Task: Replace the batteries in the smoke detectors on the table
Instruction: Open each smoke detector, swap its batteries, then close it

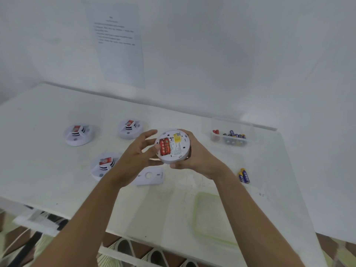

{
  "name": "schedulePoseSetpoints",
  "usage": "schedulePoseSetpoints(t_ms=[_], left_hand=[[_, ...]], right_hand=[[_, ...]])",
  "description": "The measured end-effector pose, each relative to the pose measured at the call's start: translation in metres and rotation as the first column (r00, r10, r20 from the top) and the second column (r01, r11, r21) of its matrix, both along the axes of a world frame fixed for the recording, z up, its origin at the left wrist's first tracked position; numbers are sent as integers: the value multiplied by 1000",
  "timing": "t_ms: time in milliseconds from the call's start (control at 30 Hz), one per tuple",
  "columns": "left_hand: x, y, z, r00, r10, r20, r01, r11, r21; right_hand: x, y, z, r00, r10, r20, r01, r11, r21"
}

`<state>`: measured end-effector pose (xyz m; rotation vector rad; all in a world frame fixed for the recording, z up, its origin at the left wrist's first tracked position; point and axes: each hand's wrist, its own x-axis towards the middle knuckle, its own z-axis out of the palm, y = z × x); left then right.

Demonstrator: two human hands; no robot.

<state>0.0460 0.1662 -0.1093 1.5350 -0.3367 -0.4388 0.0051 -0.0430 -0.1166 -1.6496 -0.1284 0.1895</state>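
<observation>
My right hand [194, 157] grips a round white smoke detector [178, 149] from the right and below, back side up above the table. Its open compartment shows two red batteries [164, 147]. My left hand [134, 153] is at the detector's left edge, thumb tip touching beside the red batteries, fingers spread. A white cover plate [149, 176] lies on the table below the hands. Two blue batteries [244, 175] lie loose to the right. Three more white detectors sit at the left: one at far left [79, 134], one further back [130, 129], one nearer [103, 167].
A clear plastic box [230, 136] with red and blue batteries stands at the back right of the white table [48, 170]. Its green-rimmed lid [210, 218] lies near the front edge. A printed sheet [117, 43] hangs on the wall. Floor and chair parts show below the table edge.
</observation>
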Motion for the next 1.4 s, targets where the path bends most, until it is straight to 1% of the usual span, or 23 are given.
schedulePoseSetpoints(t_ms=[33,67,100,133,167,200,233,300,333,367,500,667,700,733,767,833,867,933,1000,1100,1167,1267,1400], left_hand=[[2,3,-1,999,5,-33,-5,1000,-2],[3,5,-3,999,27,-29,-26,999,27],[5,10,-6,998,59,29,-62,992,112],[7,14,-10,989,65,131,-96,964,247],[9,20,-13,970,1,241,-105,901,420],[11,24,-18,945,-126,301,-77,811,580],[11,26,-23,920,-259,293,-23,713,701],[10,26,-34,883,-421,208,71,558,827],[10,24,-39,874,-451,182,89,516,852],[10,22,-43,872,-456,174,89,500,861],[15,19,-48,882,-411,231,30,538,842],[15,21,-37,868,-426,256,5,523,852],[16,24,-31,866,-405,294,-28,547,837],[17,28,-24,872,-350,343,-70,604,794],[17,31,-14,888,-252,384,-109,697,709],[15,34,10,935,-35,353,-140,879,456],[14,33,22,949,25,314,-136,931,338],[10,27,36,964,82,253,-134,971,196],[8,18,40,968,125,219,-160,976,149],[8,6,33,967,175,186,-200,971,131],[9,-2,26,949,249,191,-278,950,142],[8,-8,17,865,368,341,-453,865,215],[7,-10,3,740,405,538,-593,771,235]], right_hand=[[0,1,-2,1000,-17,8,17,1000,-6],[-1,1,-3,999,-31,17,31,1000,-6],[-2,1,-5,999,-45,24,45,999,1],[-3,0,-6,998,-64,28,64,998,10],[-4,0,-7,996,-86,29,86,996,18],[-4,0,-8,993,-111,29,111,994,25],[-5,0,-9,991,-132,29,131,991,27],[-6,-1,-12,988,-153,29,152,988,27],[-7,-1,-13,987,-155,27,155,988,25],[-7,-1,-13,988,-154,25,153,988,23],[-11,-1,-14,987,-160,23,159,987,9],[-13,-4,-10,986,-162,27,162,987,1],[-14,-4,-9,986,-163,25,162,987,4],[-14,-5,-9,986,-163,25,163,987,7],[-15,-5,-9,987,-159,27,159,987,4],[-16,-4,-9,990,-140,31,141,990,-15],[-16,-2,-9,991,-130,35,131,991,-24],[-16,2,-10,993,-113,43,115,992,-44],[-16,7,-12,994,-102,48,105,992,-63],[-16,13,-14,995,-87,52,92,991,-95],[-16,17,-14,995,-77,61,83,991,-106],[-16,21,-14,994,-73,76,80,993,-89],[-14,22,-15,991,-92,95,99,993,-70]])
